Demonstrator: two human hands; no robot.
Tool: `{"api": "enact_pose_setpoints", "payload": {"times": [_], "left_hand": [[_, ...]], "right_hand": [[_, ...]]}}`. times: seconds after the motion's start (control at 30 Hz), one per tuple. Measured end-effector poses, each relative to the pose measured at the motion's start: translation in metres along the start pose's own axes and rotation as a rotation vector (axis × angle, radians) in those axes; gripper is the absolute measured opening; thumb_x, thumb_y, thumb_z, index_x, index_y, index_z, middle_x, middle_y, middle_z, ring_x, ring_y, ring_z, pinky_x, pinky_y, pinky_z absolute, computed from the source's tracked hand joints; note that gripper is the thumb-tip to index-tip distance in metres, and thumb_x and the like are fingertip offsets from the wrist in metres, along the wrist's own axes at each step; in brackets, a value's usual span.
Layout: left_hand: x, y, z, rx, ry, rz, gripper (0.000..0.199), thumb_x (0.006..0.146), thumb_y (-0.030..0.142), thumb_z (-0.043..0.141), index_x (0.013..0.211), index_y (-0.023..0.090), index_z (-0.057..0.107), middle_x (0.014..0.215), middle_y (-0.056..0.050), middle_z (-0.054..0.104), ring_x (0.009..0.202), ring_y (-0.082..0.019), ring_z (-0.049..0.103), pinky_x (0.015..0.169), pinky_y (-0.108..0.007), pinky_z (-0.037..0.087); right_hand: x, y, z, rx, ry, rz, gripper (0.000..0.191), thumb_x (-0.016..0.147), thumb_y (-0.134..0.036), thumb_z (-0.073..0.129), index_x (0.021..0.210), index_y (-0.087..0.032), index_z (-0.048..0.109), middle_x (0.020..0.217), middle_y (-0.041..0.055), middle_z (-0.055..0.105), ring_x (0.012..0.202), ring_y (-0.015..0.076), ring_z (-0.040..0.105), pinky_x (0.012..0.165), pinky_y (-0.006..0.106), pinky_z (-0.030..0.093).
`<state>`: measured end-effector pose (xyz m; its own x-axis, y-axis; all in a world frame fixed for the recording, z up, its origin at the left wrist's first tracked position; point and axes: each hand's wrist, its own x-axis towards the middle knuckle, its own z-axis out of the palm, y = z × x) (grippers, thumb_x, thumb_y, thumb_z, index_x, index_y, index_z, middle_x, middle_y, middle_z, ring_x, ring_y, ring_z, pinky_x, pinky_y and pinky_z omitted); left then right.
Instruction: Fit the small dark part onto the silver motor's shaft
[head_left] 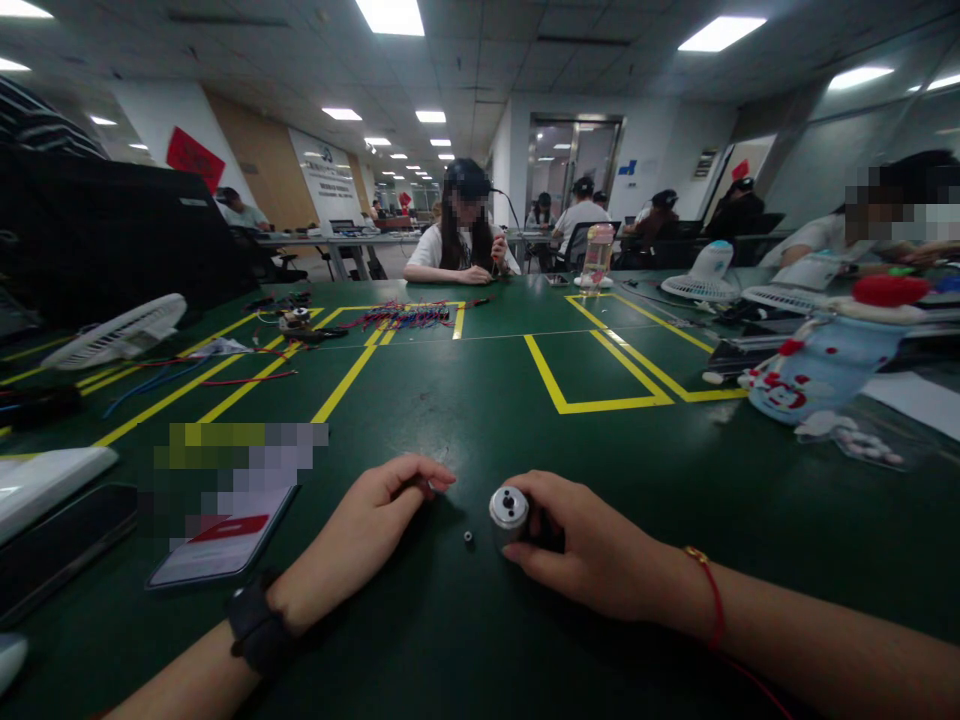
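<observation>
My right hand [574, 540] is wrapped around a small silver motor [508, 508], a metal cylinder standing upright on the green table. Dark holes show in its round top face. To the left of the motor lies a tiny metal ring-shaped part [469, 538], touched by neither hand. My left hand [394, 500] rests just above the table beyond that part, with its fingers curled and drawn together; whatever may be between the fingertips is hidden. A gap separates the two hands.
A phone [225, 540] lies left of my left arm. Wires [409, 315] are bunched at the table's far side. A blue cup [829, 365] and a bag of beads [862, 440] stand at right. A person [465, 225] sits opposite. Yellow tape [615, 407] marks the green tabletop [465, 420].
</observation>
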<state>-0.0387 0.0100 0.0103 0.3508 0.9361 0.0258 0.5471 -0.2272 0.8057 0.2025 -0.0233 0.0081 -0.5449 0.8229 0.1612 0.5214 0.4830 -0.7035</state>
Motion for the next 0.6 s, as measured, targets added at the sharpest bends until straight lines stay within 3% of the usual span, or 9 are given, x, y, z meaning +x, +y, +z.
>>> {"api": "enact_pose_setpoints", "payload": {"times": [0.13, 0.27, 0.43, 0.6], "left_hand": [[-0.003, 0.004, 0.001, 0.056, -0.085, 0.074, 0.027, 0.080, 0.007, 0.046, 0.095, 0.021, 0.063, 0.093, -0.001, 0.064, 0.089, -0.019, 0.059, 0.082, -0.033, 0.045], [-0.009, 0.010, 0.002, 0.168, -0.187, 0.207, 0.025, 0.075, 0.007, 0.056, 0.092, 0.023, 0.062, 0.105, 0.000, 0.060, 0.101, -0.020, 0.054, 0.092, -0.035, 0.041], [-0.011, 0.012, 0.004, 0.257, -0.193, 0.248, 0.017, 0.076, 0.019, 0.066, 0.092, 0.025, 0.062, 0.108, -0.001, 0.058, 0.104, -0.023, 0.050, 0.090, -0.037, 0.041], [-0.009, 0.009, 0.006, 0.268, -0.181, 0.255, 0.010, 0.081, 0.024, 0.065, 0.090, 0.026, 0.064, 0.106, -0.001, 0.058, 0.102, -0.022, 0.050, 0.089, -0.037, 0.041]], "right_hand": [[0.001, 0.000, 0.000, -0.001, 0.003, -0.014, 0.030, 0.079, -0.019, 0.064, 0.108, -0.019, 0.055, 0.093, 0.0027, 0.058, 0.075, 0.0153, 0.051, 0.065, 0.028, 0.042], [0.000, 0.002, 0.002, 0.002, 0.010, -0.006, 0.029, 0.079, -0.019, 0.064, 0.106, -0.019, 0.056, 0.093, 0.0032, 0.059, 0.075, 0.0155, 0.052, 0.066, 0.029, 0.042], [-0.001, 0.002, 0.003, 0.008, 0.011, -0.012, 0.029, 0.079, -0.019, 0.065, 0.106, -0.019, 0.056, 0.093, 0.0031, 0.059, 0.075, 0.0156, 0.052, 0.066, 0.029, 0.042], [0.000, 0.001, 0.002, 0.003, 0.012, -0.007, 0.028, 0.079, -0.019, 0.065, 0.105, -0.019, 0.056, 0.092, 0.0031, 0.059, 0.074, 0.0156, 0.051, 0.065, 0.029, 0.042]]}}
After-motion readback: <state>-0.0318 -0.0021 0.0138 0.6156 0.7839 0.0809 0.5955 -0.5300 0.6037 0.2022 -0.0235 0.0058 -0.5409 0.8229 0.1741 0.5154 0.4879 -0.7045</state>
